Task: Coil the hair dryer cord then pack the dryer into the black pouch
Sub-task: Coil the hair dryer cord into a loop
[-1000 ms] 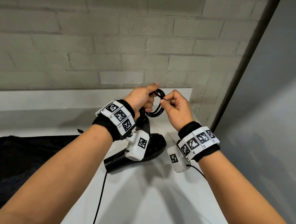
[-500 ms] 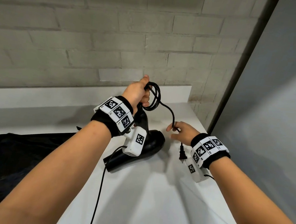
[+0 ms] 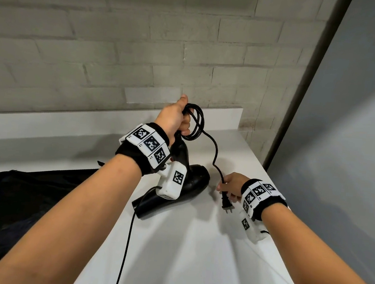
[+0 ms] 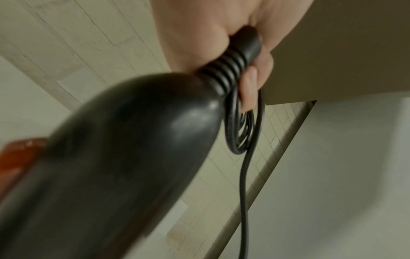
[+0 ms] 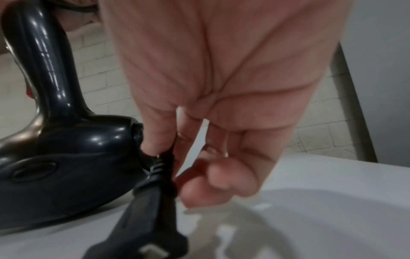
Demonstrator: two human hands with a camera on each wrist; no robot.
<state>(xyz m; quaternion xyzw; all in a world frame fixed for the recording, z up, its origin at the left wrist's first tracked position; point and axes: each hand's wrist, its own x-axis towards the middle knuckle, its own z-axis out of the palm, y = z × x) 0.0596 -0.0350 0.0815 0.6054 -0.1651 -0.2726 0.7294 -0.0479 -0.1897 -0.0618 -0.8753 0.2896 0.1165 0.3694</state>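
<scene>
Since a second ago the right hand (image 3: 231,185) has dropped from beside the left hand (image 3: 175,119) at frame centre to lower right, now pinching the cord (image 3: 215,153) just above the plug (image 3: 225,205); since half a second ago little has shifted. Left grip clamped on the coiled loops (image 3: 195,123) and the ribbed strain relief (image 4: 230,68) at the handle's end. Hair dryer (image 3: 177,187) at centre, on the white desk (image 3: 192,258): glossy black, handle upright, barrel's long axis running lower left to upper right, open nozzle toward lower left. Plug hangs prongs down, just above the desk. Black pouch (image 3: 13,204) lies crumpled at lower left, near the dryer. Brick wall and low white ledge (image 3: 219,117) bound the far edge; grey panel (image 3: 356,136) closes the right. Bare desk surface in the lower centre.
</scene>
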